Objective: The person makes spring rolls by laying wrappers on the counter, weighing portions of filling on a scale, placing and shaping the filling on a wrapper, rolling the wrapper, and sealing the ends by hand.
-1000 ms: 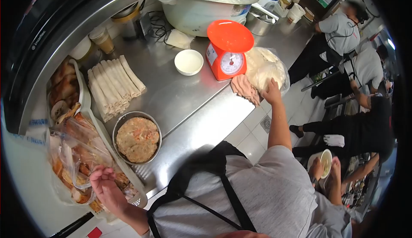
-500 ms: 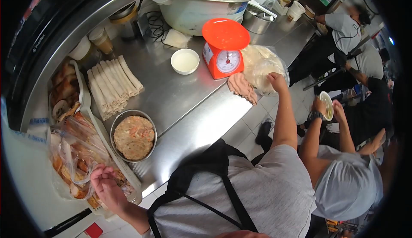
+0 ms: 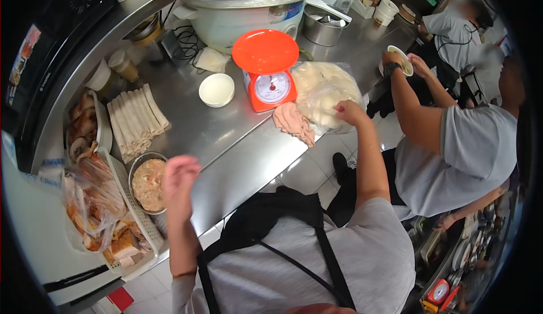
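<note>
Steel counter (image 3: pixel 186 124): smooth, brushed sheet, carrying soft reflections and bearing everything below. Lidded pot (image 3: pixel 226 25): broad and rounded, standing at the rear, its metal lid shining in a low dome. Plastic basket (image 3: pixel 140 212): lattice-walled, holding glossy brown pieces partly under crinkled clear film. Plastic bag (image 3: pixel 322 87): thin, transparent, wrinkling over pale, lumpy, dough-like masses; lying beside the scale, near the counter's front edge. Scale (image 3: pixel 268 72): orange-red, standing upright, carrying a shallow round pan above a circular dial. Pale rolls (image 3: pixel 136 119): long, matte cylinders, lying side by side and forming a ribbed stack. Metal bowl (image 3: pixel 130 181): round, holding a coarse pinkish filling (image 3: pixel 148 181) with a wet, grainy surface.

Left hand (image 3: pixel 180 186): blurring beside the metal bowl — cannot tell whether its fingers are spreading or pressing together. Pink cloth (image 3: pixel 293 123): soft, crumpled into folds, lying between scale and bag. Right hand (image 3: pixel 352 112): reaching to the bag, fingers bunching at the film; cannot tell whether they are pinching it. White bowl (image 3: pixel 215 103): smooth, round, sitting upright left of the scale.
</note>
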`<move>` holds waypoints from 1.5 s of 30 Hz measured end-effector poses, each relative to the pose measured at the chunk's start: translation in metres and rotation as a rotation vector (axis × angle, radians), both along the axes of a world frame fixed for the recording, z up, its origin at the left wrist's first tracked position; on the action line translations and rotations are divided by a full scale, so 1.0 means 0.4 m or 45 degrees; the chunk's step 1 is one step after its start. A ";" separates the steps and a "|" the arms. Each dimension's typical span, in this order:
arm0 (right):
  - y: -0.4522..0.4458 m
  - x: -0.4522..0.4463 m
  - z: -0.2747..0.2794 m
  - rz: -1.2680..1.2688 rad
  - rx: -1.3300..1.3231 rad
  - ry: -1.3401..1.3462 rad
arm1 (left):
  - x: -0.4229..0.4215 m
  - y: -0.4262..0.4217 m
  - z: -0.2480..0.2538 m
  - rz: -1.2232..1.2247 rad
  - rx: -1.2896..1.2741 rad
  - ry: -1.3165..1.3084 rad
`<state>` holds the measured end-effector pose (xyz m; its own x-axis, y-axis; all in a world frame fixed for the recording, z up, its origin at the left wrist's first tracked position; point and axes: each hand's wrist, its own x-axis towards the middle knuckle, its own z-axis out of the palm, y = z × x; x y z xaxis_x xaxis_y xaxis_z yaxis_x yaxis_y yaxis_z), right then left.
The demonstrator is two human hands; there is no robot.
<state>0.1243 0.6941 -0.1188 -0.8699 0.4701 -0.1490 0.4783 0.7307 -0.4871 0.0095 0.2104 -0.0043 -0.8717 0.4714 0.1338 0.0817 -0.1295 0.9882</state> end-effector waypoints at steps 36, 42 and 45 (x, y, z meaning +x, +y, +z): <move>-0.426 -0.350 0.396 0.720 -0.665 0.550 | -0.128 0.148 0.009 0.195 -0.331 0.044; -0.487 -0.211 0.434 1.005 -0.744 0.471 | -0.058 0.026 0.012 0.192 -0.473 0.701; -0.560 -0.149 0.316 1.057 -0.886 0.079 | 0.000 -0.015 -0.155 0.178 -0.576 0.627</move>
<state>0.0645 0.4701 0.0077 -0.8926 -0.4395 -0.1000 -0.0781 0.3693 -0.9260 0.0097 0.2046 -0.0661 -0.8167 0.4614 0.3465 0.5213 0.3325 0.7860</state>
